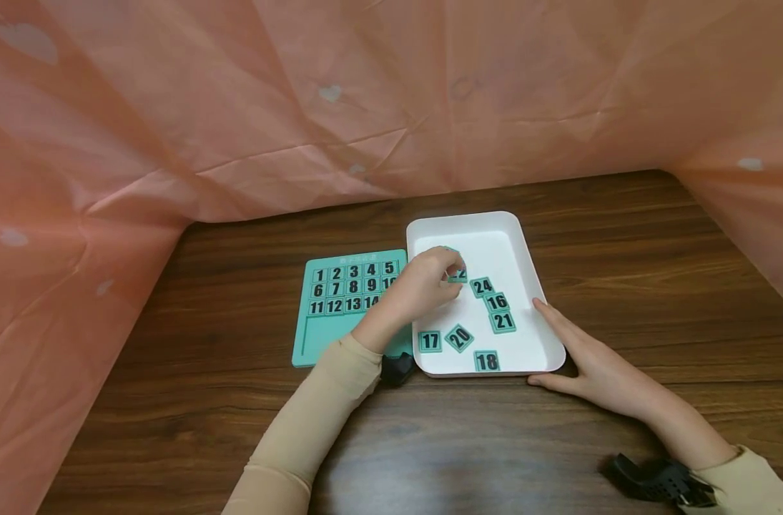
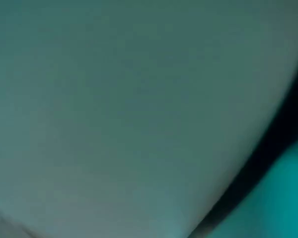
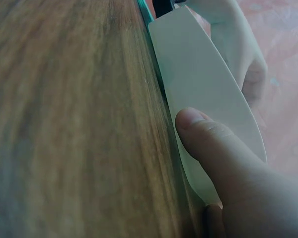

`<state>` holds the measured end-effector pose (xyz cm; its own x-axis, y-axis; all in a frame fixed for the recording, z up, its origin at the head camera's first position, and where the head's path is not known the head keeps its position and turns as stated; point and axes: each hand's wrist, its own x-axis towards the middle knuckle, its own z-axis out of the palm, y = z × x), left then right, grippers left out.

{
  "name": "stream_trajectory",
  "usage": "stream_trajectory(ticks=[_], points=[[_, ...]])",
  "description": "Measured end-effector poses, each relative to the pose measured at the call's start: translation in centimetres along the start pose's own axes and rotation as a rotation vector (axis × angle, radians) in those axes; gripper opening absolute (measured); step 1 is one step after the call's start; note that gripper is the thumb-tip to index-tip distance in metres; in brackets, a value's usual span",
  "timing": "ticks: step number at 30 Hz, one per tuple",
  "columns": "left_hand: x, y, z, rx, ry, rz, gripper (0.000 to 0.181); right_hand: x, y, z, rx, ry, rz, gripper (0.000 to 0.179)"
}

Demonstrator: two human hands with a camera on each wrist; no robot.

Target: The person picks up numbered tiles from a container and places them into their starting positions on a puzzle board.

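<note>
My left hand (image 1: 426, 279) reaches over a white tray (image 1: 523, 265), fingers bent down at a number tile (image 1: 458, 277), of which only a "2" shows. Whether finger and thumb pinch it I cannot tell. More teal shows just behind those fingers. My right hand (image 1: 580, 354) rests against the tray's near right corner. Its thumb (image 3: 208, 139) presses the outer wall, and another finger touches the right side. Around the left hand lie loose tiles: 24 (image 1: 482, 287), 16 (image 1: 497, 302), 21 (image 1: 503, 322), 20 (image 1: 459, 338), 17 (image 1: 430, 341) and 18 (image 1: 486, 360).
Left of the tray, touching or nearly so, lies a teal number board (image 1: 320, 343) with upper rows of tiles in order. My left forearm covers its right part. The dark wooden table (image 1: 191, 400) is bounded by a pink cloth (image 1: 288, 107) at back and sides.
</note>
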<state>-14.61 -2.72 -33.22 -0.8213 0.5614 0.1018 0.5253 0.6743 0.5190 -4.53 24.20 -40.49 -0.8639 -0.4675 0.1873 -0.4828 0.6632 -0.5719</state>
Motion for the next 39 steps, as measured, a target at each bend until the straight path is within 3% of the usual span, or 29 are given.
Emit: stream_trajectory(ticks=[8,15,21,25,29,33,39], points=[[-0.3,2.4,0.4,0.058,-0.067,0.043,0.021,0.2,0.1,0.1,0.002,-0.009,0.014,0.105],[0.2,4.2,0.9,0.001,-0.055,0.074,0.020,0.2,0.3,0.1,0.009,-0.009,0.007,0.103],[1.4,5.5,1.5,0.028,-0.043,0.105,0.019,0.2,0.5,0.3,0.025,0.002,-0.006,0.103],[2.4,5.2,2.2,-0.024,-0.036,0.086,0.017,0.2,0.5,0.4,0.022,-0.005,0.004,0.102],[3.0,4.1,3.2,-0.107,-0.062,0.014,0.017,0.2,0.3,0.4,0.021,-0.001,-0.004,0.102],[3.1,2.9,4.4,-0.069,-0.082,-0.047,0.019,0.1,0.1,0.3,0.011,-0.005,-0.004,0.102],[3.0,2.3,5.1,0.021,-0.096,-0.052,0.022,0.0,0.2,0.2,0.003,-0.008,0.009,0.102]])
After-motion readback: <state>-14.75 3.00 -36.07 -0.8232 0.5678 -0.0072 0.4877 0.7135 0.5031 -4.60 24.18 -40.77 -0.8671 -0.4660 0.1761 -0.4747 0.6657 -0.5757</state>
